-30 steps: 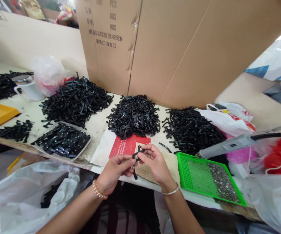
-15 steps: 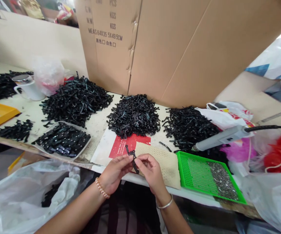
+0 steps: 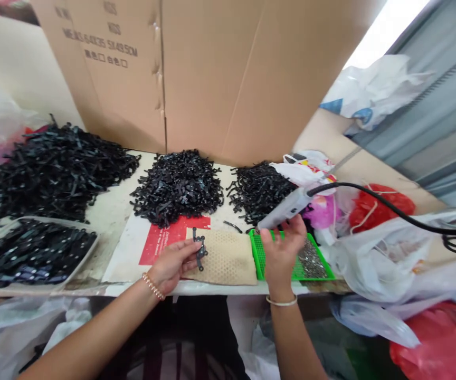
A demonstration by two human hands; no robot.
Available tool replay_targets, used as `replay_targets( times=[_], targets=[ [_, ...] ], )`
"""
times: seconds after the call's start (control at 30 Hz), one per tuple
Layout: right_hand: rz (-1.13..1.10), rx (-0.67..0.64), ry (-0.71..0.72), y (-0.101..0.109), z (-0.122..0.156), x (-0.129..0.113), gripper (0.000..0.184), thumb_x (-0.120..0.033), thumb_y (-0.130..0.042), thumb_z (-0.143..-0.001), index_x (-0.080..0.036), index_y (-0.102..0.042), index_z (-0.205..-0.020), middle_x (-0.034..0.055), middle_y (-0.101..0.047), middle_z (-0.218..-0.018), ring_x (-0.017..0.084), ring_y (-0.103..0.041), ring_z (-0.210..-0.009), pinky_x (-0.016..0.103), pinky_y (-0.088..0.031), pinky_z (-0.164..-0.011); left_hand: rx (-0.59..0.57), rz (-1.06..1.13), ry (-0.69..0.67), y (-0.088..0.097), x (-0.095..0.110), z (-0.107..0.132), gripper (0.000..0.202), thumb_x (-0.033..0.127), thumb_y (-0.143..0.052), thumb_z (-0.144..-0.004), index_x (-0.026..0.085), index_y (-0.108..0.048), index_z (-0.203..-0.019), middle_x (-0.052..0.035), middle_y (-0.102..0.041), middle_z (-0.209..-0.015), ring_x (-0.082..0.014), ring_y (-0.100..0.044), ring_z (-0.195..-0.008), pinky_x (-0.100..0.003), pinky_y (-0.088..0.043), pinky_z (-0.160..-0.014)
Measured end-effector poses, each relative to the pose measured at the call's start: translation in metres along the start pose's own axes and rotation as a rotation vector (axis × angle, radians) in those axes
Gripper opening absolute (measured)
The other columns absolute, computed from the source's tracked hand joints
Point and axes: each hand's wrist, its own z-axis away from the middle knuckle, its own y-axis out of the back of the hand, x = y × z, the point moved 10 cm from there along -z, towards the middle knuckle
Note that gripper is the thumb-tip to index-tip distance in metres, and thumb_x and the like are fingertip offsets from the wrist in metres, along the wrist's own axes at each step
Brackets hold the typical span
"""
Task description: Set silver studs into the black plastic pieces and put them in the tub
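My left hand (image 3: 173, 262) pinches a small black plastic piece (image 3: 200, 249) and holds it over a tan perforated mat (image 3: 228, 259) at the table's front edge. My right hand (image 3: 281, 249) is raised over the green tray (image 3: 258, 257), which holds small metal bits. Its fingers spread and touch the underside of a grey corded hand tool (image 3: 285, 208). Behind the mat lies a red card (image 3: 163, 237).
Three heaps of black plastic parts (image 3: 178, 184) lie along the back of the table in front of a large cardboard box (image 3: 196, 74). A clear tray of black pieces (image 3: 30, 253) sits at left. Plastic bags (image 3: 390, 253) crowd the right side, and the tool's black cable (image 3: 394, 208) runs rightwards.
My right hand let go of the black piece and moved right to the grey tool. The left hand keeps the piece. My view has swung to the right.
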Motion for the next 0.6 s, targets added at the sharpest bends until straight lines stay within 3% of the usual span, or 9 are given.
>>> replay_targets(
  times=[0.1,0.2,0.3,0.4,0.5,0.6],
  targets=[
    [-0.048,-0.182,-0.143,-0.020,-0.019,0.020,0.075,-0.038,-0.074,-0.074,-0.026,-0.031,-0.134,0.0110,-0.044,-0.134,0.020,-0.052,-0.112,0.037,-0.042,-0.099,-0.084,-0.042,0.046,-0.034,-0.004,-0.015,0.011,0.010,-0.078,-0.072,0.011,-0.069,-0.078,-0.0074,-0.072,-0.080,-0.0126,-0.067,-0.065,-0.020,-0.056,-0.060],
    [-0.101,-0.229,-0.227,-0.028,-0.032,0.027,0.056,-0.040,-0.071,-0.076,-0.023,-0.046,-0.123,0.0072,-0.063,-0.111,0.018,-0.059,-0.096,0.034,-0.045,-0.091,-0.168,-0.108,0.066,-0.069,-0.011,-0.031,0.013,0.010,-0.079,-0.071,0.010,-0.067,-0.075,-0.0077,-0.071,-0.076,-0.0131,-0.066,-0.063,-0.021,-0.056,-0.059],
    [-0.180,-0.241,-0.275,-0.023,-0.047,0.033,0.049,-0.042,-0.068,-0.077,-0.023,-0.054,-0.119,0.0030,-0.069,-0.094,0.017,-0.061,-0.084,0.033,-0.048,-0.084,-0.234,-0.168,0.101,-0.097,-0.027,-0.047,0.015,0.011,-0.079,-0.070,0.009,-0.064,-0.069,-0.0072,-0.069,-0.071,-0.0125,-0.064,-0.059,-0.022,-0.055,-0.059],
    [-0.224,-0.132,-0.290,0.001,-0.063,0.051,0.043,-0.041,-0.070,-0.073,-0.023,-0.058,-0.111,-0.0021,-0.066,-0.071,0.015,-0.060,-0.067,0.029,-0.050,-0.069,-0.216,-0.216,0.160,-0.106,-0.048,-0.060,0.019,0.012,-0.082,-0.067,0.010,-0.062,-0.067,-0.0068,-0.068,-0.068,-0.0134,-0.064,-0.058,-0.024,-0.054,-0.059],
    [-0.252,0.033,-0.308,0.026,-0.071,0.079,0.039,-0.040,-0.073,-0.068,-0.021,-0.059,-0.099,-0.0089,-0.051,-0.051,0.010,-0.048,-0.047,0.022,-0.043,-0.051,-0.168,-0.280,0.163,-0.105,-0.060,-0.065,0.020,0.012,-0.083,-0.066,0.010,-0.063,-0.070,-0.0066,-0.068,-0.069,-0.0139,-0.064,-0.058,-0.024,-0.053,-0.056],
    [-0.289,0.085,-0.346,0.029,-0.072,0.101,0.038,-0.046,-0.074,-0.066,-0.020,-0.058,-0.089,-0.0105,-0.043,-0.045,0.008,-0.038,-0.039,0.020,-0.037,-0.043,-0.183,-0.306,0.154,-0.105,-0.063,-0.062,0.019,0.013,-0.082,-0.066,0.009,-0.065,-0.072,-0.0070,-0.069,-0.070,-0.0133,-0.063,-0.059,-0.023,-0.052,-0.057]
  ],
)
